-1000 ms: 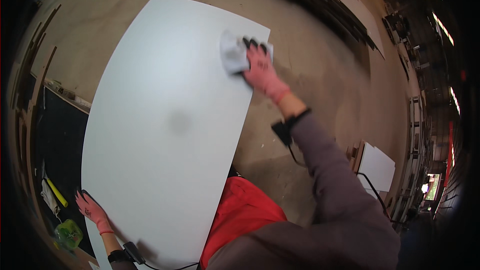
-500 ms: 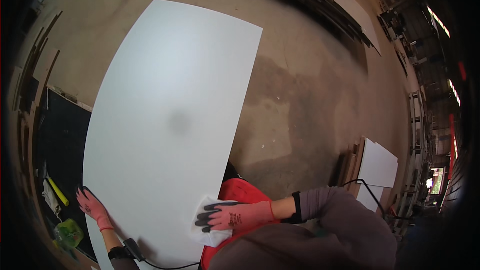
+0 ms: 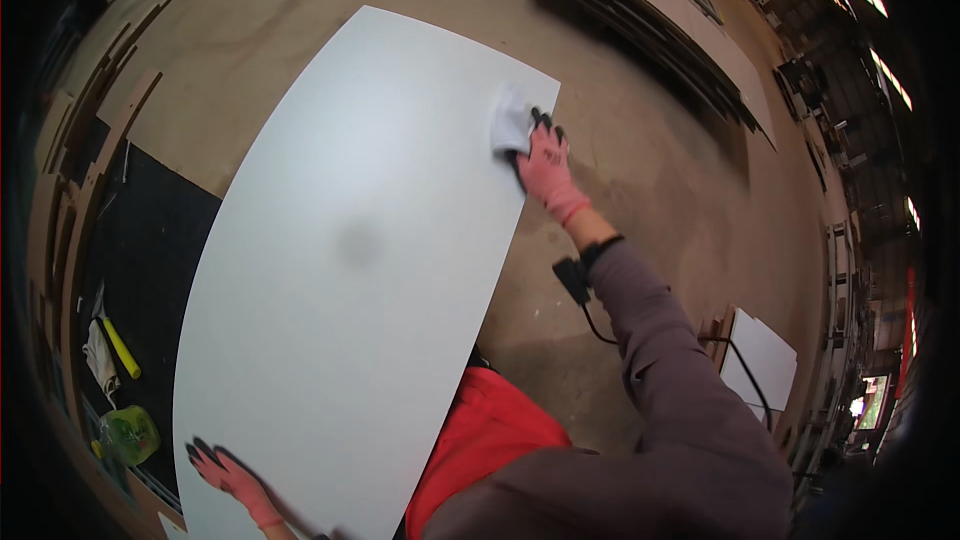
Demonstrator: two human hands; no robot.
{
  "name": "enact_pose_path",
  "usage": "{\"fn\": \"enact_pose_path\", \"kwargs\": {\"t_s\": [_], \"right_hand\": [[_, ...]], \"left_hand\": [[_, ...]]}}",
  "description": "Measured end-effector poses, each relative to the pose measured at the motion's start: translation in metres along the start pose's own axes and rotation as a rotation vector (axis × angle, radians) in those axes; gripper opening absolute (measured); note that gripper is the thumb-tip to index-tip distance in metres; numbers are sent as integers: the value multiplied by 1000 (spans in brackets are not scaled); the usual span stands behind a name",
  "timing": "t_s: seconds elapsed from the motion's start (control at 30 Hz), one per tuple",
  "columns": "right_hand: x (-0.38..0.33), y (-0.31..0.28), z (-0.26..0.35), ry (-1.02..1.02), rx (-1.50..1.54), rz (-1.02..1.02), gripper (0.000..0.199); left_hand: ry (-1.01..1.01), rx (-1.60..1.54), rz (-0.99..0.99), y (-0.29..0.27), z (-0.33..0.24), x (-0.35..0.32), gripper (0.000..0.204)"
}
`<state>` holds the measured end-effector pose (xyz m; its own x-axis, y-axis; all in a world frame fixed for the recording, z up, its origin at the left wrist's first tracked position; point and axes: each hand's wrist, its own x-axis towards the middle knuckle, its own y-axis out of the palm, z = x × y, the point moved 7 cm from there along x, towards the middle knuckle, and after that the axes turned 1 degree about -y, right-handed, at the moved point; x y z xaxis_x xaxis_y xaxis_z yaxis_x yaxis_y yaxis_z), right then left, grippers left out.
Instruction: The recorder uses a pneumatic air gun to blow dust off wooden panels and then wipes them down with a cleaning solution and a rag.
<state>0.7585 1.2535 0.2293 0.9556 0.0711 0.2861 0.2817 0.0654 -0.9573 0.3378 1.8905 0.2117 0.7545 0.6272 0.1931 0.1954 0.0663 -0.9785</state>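
Note:
A large white panel (image 3: 340, 340) lies in front of me, its long side running away from my body. My right hand (image 3: 548, 165), in a pink glove with dark fingertips, presses a white cloth (image 3: 511, 123) on the panel near its far right corner. The cloth is slightly smeared by motion. Near the panel's lower left edge, my left hand (image 3: 232, 483), gloved alike, lies with fingers spread on the surface and holds nothing.
Left of the panel, a black surface (image 3: 145, 230) carries a yellow-handled tool (image 3: 121, 348) and a green-tinted plastic bottle (image 3: 130, 435). Stacked boards (image 3: 660, 35) stand at the far right, with white boards (image 3: 758, 360) at the near right. A cable hangs along my right arm.
My right hand has swept the cloth from the panel's near right edge out to its far right corner. My left hand has shifted nearer to me along the left side.

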Motion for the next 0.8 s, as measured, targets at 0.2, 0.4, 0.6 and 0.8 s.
{"fn": "enact_pose_path", "kwargs": {"t_s": [0.2,0.4,0.6,0.8], "right_hand": [[-163,-71,156,-439,317,314,60],[-97,-44,86,-126,288,143,51],[-134,-61,116,-225,353,241,53],[-85,-46,80,-101,399,147,52]], "left_hand": [[-73,68,13,-15,3,-22,46],[-70,56,43,-25,-15,-21,47],[233,362,-90,-34,-40,-27,44],[101,117,-37,-39,-47,-20,46]]}}
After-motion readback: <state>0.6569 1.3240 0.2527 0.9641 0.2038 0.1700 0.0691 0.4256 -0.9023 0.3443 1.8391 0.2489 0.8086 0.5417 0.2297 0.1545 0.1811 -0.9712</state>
